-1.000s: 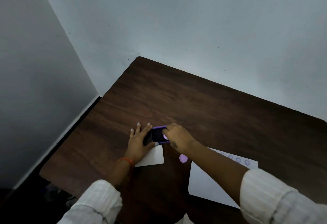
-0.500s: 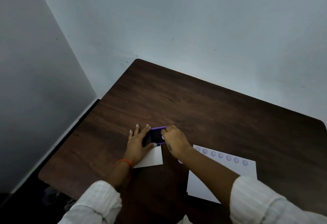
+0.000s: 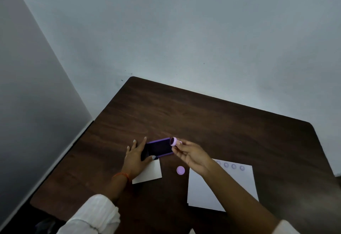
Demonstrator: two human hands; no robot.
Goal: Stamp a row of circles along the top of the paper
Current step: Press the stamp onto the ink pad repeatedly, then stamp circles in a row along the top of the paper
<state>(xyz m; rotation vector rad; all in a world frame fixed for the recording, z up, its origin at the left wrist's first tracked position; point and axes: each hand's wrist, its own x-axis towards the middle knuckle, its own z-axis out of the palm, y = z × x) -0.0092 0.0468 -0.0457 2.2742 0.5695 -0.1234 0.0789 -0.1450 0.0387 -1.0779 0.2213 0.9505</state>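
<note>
A purple ink pad (image 3: 160, 148) lies open on the dark wooden table (image 3: 203, 119). My left hand (image 3: 137, 157) rests flat against the pad's left side, thumb on its near edge. My right hand (image 3: 191, 155) holds a small lilac round stamp (image 3: 174, 141) just above the pad's right end, its dark inked face turned toward me. The white paper (image 3: 206, 191) lies to the right, with a row of purple circles (image 3: 234, 166) along its top edge; my right forearm hides the left part of that row.
A lilac round cap (image 3: 180, 170) lies on the table between the pad and the paper. A small white card (image 3: 150, 173) sits under my left hand. Grey walls close off the left and far sides of the table.
My right hand has lifted the stamp off the ink pad and tilted its face up. My left hand has stayed on the pad. The camera has tipped, so the paper sits lower right.
</note>
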